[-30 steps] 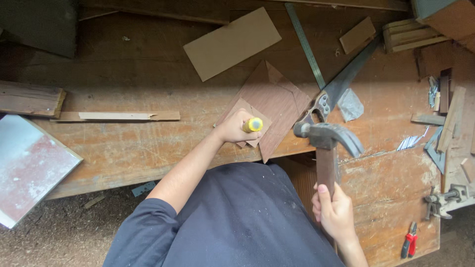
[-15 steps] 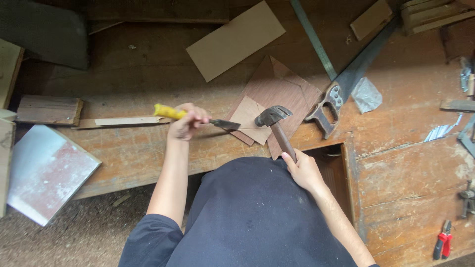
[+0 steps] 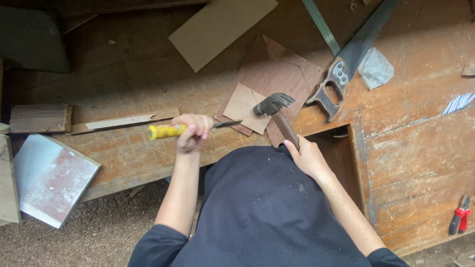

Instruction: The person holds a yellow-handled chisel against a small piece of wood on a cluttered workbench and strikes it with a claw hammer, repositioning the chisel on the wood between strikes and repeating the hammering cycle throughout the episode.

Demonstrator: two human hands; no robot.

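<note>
The left hand [image 3: 192, 132] is closed around a chisel [image 3: 173, 130] with a yellow handle, fingers [image 3: 198, 129] wrapped fully about the grip. The chisel lies almost level along the near edge of the desk [image 3: 410, 128], its yellow end pointing left and its dark blade reaching right to the small pale plywood piece [image 3: 243, 106]. The blade tip meets that piece at its lower left edge.

The right hand [image 3: 308, 157] is clenched round the brown wooden handle of a hammer [image 3: 275, 106], low on the shaft. The handle slants up and to the left, and the dark metal head sits over the right side of the small pale piece, just above the chisel blade; whether it touches the wood I cannot tell.

The small pale piece rests on a larger reddish-brown sheet of plywood [image 3: 284, 69], which lies tilted like a diamond near the middle of the near edge. Just right of it a handsaw [image 3: 346, 64] lies slanting toward the far right corner, its worn handle nearest the sheet. A crumpled bit of clear plastic [image 3: 375, 68] sits beside the saw blade. A tan cardboard rectangle [image 3: 220, 27] lies toward the far edge. A thin wooden strip [image 3: 123, 121] runs along the near edge to the left of the chisel, with a wooden block [image 3: 39, 117] at its left end. Red pliers [image 3: 460, 220] lie at the near right corner.
</note>
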